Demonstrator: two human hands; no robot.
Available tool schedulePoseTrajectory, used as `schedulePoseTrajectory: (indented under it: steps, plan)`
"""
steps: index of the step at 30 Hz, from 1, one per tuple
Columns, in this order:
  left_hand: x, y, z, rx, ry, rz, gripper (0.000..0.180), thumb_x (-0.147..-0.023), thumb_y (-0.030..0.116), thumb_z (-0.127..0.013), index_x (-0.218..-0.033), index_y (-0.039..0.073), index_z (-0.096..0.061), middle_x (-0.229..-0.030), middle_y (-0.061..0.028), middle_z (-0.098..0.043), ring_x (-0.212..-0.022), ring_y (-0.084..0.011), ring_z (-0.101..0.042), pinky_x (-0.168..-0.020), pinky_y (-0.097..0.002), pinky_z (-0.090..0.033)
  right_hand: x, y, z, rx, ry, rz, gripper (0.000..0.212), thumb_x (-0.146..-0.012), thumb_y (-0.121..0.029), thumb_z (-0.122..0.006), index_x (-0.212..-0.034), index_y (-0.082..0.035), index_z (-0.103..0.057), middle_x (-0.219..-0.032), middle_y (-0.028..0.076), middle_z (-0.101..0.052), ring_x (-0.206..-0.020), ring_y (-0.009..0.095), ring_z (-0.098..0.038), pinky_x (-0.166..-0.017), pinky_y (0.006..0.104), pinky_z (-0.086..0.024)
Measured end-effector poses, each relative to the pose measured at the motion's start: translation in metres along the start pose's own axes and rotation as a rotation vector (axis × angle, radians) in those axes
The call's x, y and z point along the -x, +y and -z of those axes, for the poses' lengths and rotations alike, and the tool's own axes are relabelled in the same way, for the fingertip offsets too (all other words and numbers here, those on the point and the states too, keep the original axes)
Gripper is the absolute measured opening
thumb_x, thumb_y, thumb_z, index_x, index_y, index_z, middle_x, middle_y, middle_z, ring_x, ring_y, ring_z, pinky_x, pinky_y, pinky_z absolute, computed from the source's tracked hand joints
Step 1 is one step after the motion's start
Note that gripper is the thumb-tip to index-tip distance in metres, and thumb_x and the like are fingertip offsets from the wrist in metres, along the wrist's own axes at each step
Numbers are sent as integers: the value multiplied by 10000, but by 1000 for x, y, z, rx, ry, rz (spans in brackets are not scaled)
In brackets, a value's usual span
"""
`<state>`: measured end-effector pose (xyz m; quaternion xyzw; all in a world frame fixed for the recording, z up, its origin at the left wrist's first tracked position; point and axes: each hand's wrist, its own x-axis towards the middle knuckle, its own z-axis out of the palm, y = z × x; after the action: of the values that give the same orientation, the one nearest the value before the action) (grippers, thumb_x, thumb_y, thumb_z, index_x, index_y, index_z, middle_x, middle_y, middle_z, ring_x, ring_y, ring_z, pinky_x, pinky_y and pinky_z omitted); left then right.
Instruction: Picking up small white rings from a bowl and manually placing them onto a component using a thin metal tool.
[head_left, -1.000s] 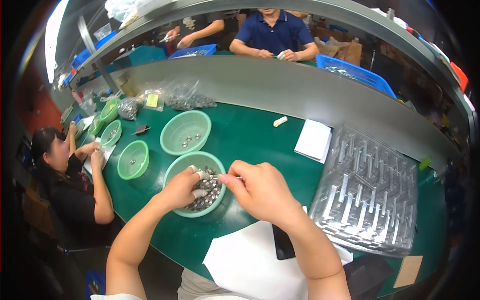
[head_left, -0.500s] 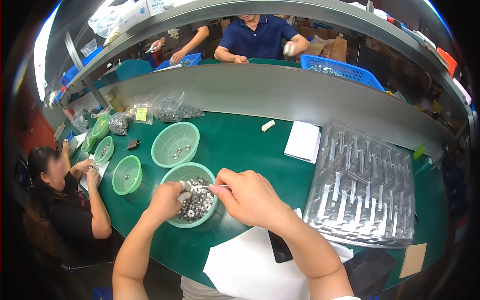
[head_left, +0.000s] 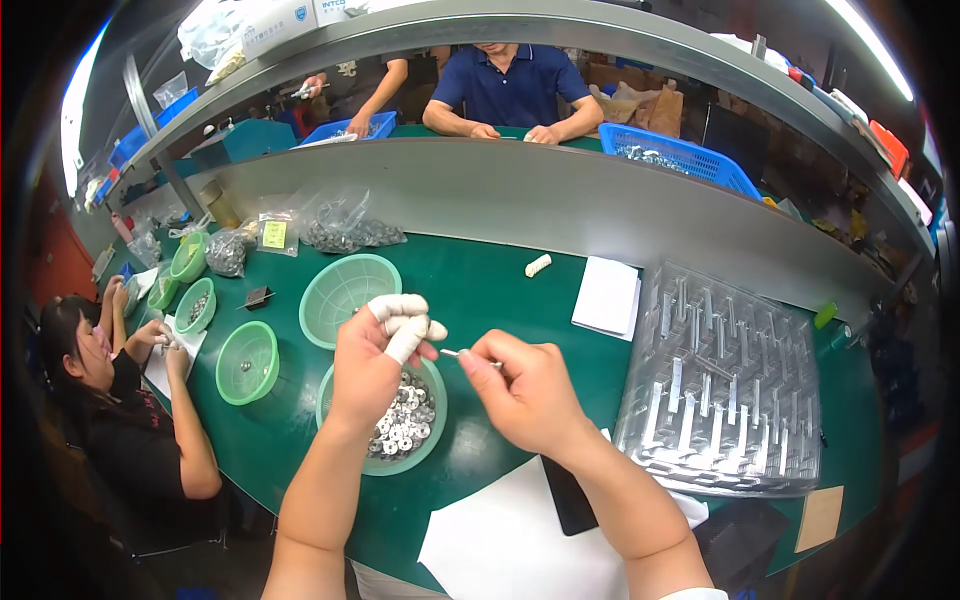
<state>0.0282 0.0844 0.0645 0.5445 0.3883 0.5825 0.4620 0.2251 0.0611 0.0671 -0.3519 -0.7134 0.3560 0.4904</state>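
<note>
My right hand pinches a thin light-coloured metal rod between thumb and forefinger. Its tip points at my left hand, with a small gap between. White covers wrap several fingers of my left hand, which are curled together; what they hold, if anything, is hidden. Both hands are above a light green basket full of small round metal parts with centre holes. Behind it stands another green basket, partly covered by my left hand.
Clear plastic trays of metal strips are stacked at right, near white papers. A dark phone lies on white paper. A third green basket stands left, near a seated co-worker. A grey partition runs behind.
My left hand has risen out of the parts basket, fingers now raised and curled. My right hand has moved slightly right, still holding the rod. The co-worker opposite has brought both hands together.
</note>
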Motion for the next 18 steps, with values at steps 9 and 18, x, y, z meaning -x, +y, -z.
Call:
schedulePoseTrajectory:
  steps: [9,18]
  plan:
    - [4,8,-5,78,-17,84,128,-1004,73,-620,-1114,23,-660,-886,-110,-751,-628,-106,-662,-540,-193,-479,1,4,1,-90,2,-119,231,-1044,-171,-588,-879,-11,-580,-593,-24,-505,-523,40,-399,-473,249,-314]
    - [11,6,-9,118,-107,163,246,-1007,51,-589,-1242,4,-646,-1016,-100,-738,-806,-132,-686,-691,-250,-520,0,-1,2,28,55,-38,180,-1018,-103,-603,-874,6,-617,-579,5,-555,-520,45,-477,-478,238,-376]
